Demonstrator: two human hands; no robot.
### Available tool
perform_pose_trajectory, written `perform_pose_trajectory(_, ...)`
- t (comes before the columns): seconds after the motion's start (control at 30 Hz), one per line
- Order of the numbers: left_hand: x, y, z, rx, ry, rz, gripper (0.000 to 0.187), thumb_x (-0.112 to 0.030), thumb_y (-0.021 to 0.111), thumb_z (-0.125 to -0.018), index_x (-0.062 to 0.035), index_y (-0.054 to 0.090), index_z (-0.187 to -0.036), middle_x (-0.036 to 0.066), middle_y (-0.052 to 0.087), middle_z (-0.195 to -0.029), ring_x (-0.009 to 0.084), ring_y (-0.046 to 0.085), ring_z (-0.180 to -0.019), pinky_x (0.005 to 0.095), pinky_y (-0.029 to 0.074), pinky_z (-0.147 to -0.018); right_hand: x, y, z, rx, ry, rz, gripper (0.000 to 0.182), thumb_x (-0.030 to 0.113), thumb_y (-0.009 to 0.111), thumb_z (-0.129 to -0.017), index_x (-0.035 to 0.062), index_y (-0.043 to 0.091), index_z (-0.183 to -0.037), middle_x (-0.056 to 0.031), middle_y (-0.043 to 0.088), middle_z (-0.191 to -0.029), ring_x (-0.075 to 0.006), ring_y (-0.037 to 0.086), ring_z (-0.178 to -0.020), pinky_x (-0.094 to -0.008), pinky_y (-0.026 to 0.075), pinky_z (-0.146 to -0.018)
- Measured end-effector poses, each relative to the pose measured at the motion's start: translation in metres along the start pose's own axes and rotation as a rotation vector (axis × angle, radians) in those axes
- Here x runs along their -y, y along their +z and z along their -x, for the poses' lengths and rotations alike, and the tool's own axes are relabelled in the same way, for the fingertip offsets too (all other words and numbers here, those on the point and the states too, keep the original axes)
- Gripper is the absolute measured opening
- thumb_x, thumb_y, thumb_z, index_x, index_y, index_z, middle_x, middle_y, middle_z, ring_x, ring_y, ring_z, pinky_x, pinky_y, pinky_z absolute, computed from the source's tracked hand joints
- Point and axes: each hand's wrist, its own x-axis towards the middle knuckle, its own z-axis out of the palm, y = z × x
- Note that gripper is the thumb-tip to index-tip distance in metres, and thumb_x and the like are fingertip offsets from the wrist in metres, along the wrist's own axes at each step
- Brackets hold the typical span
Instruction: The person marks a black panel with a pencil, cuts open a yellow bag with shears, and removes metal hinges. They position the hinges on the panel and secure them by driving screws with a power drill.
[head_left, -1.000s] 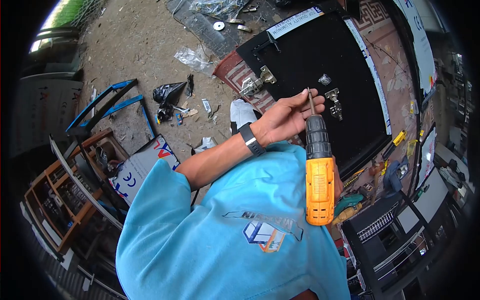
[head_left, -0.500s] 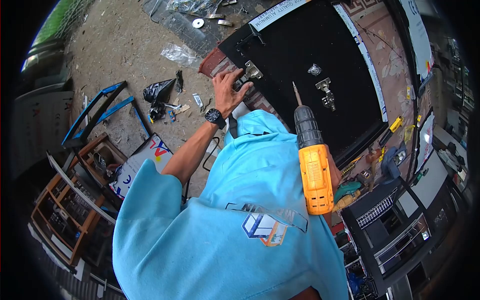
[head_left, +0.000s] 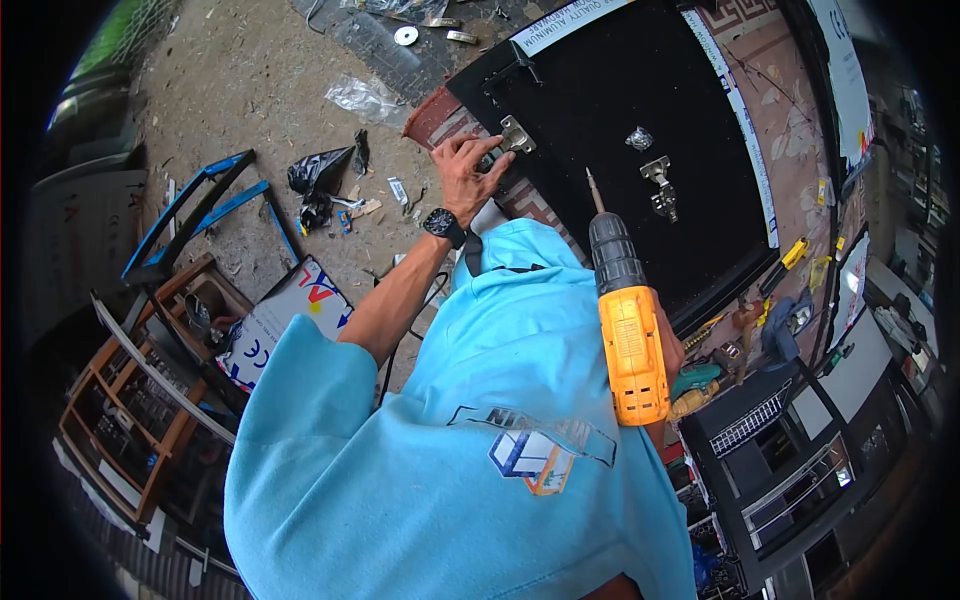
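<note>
My left hand, with a black watch at its wrist, has its fingers closed on a metal hinge at the near left edge of the black panel. My right hand is wrapped round an orange and black drill, mostly hidden behind it. The drill's bit points up over the panel and touches nothing that I can make out. A second hinge lies on the panel, with a small clear plastic bag above it.
Black plastic and scraps litter the ground at left, near a blue and black frame. Wooden frames stand at lower left. A yellow-handled tool and a green tool lie right of the panel.
My left hand and the hinge show slightly farther right in view. The panel and the ground have shifted a little with the camera. The drill stays in my right hand.
</note>
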Motion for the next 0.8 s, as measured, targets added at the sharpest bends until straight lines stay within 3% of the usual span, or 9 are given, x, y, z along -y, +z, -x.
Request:
perform_pose_trajectory(0.3,0.0004,0.0018,-0.0016,-0.001,0.043,-0.024,0.029,-0.027,0.078,-0.075,-0.0141,0.07,-0.1,-0.001,0.064,-0.082,0.0202,0.053,-0.092,0.0377,0.033,-0.087,0.0001,0.0009,0.0012,0.007,0.019,0.022,0.05,0.008,0.072,-0.078,-0.0077,0.053,-0.121,-0.0182,0.065,-0.089,-0.0302,0.069,-0.078,-0.0366,0.054,-0.069)
perform_pose_trajectory(0.8,-0.0005,0.0027,-0.0035,0.014,0.032,-0.057,0.026,-0.026,0.078,-0.075,-0.0119,0.07,-0.095,0.0,0.062,-0.08,0.0194,0.051,-0.086,0.0362,0.033,-0.085,-0.0005,-0.0006,-0.0048,0.005,0.016,0.017,0.046,0.009,0.072,-0.077,-0.0079,0.054,-0.117,-0.0189,0.065,-0.093,-0.0297,0.068,-0.077,-0.0354,0.054,-0.067)
